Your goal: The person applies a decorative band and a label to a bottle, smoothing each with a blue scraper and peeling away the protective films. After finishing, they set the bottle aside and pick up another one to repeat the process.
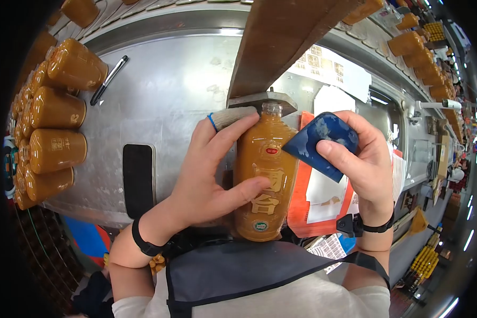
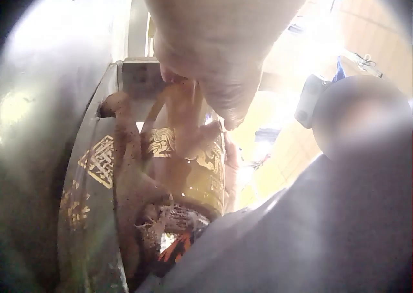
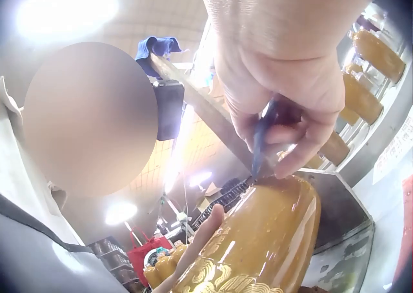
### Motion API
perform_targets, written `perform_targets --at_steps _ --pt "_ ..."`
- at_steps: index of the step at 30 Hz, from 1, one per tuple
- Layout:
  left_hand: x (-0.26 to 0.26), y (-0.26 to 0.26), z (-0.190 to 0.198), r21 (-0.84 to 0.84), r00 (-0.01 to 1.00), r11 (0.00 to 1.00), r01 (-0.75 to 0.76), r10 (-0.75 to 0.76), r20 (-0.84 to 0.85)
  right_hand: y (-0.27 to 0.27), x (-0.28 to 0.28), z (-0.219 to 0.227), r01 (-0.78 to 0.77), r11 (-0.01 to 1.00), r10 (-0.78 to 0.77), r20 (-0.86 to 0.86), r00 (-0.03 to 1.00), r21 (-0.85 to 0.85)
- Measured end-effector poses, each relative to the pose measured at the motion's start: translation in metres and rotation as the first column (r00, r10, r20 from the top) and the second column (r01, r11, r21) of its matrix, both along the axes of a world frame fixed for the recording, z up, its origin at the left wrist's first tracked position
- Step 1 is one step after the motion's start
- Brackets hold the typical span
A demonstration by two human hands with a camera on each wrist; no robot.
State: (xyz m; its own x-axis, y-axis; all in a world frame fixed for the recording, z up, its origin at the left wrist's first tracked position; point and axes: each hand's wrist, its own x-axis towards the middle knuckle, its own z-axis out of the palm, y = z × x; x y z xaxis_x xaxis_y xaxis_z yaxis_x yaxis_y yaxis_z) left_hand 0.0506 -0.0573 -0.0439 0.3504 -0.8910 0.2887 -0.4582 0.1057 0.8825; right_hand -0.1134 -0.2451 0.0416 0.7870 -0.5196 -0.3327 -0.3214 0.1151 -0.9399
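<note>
Held hands apart | gripped amber glass bottle (image 1: 267,164) at frame centre with left hand (image 1: 204,180), likely against shifting | pinched blue scraper (image 1: 314,142) in right hand (image 1: 364,165), corner by bottle's shoulder, likely for control

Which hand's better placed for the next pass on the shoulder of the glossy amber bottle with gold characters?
Right, I'd say. The right hand pinches the flat blue scraper, its edge at the bottle's shoulder. The left hand grips the bottle, so it's likely best kept steadying.
</note>
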Motion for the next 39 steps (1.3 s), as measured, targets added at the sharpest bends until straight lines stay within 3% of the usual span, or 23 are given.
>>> perform_targets --at_steps 9,15,25,30,39 --pt "0.008 -0.009 0.017 -0.041 0.994 0.999 -0.030 0.034 0.105 -0.005 0.009 -0.003 -0.036 0.999 0.036 0.001 0.999 -0.001" --pt "0.006 -0.018 0.014 -0.135 0.998 0.989 -0.062 0.058 -0.034 -0.009 0.012 -0.008 -0.105 0.992 0.101 0.053 0.993 0.068" --pt "0.005 -0.013 0.032 -0.126 0.998 0.990 -0.056 0.056 -0.008 -0.016 0.002 -0.015 0.000 0.995 -0.015 0.161 0.987 0.098" --pt "0.008 -0.016 0.028 -0.036 0.995 0.994 -0.099 0.099 -0.005 -0.018 0.003 -0.014 0.028 0.986 -0.054 0.155 0.986 0.163" --pt "0.006 -0.013 0.034 -0.084 0.999 0.995 -0.050 0.050 -0.004 -0.006 0.008 -0.008 -0.004 0.999 0.008 0.126 0.992 -0.034"
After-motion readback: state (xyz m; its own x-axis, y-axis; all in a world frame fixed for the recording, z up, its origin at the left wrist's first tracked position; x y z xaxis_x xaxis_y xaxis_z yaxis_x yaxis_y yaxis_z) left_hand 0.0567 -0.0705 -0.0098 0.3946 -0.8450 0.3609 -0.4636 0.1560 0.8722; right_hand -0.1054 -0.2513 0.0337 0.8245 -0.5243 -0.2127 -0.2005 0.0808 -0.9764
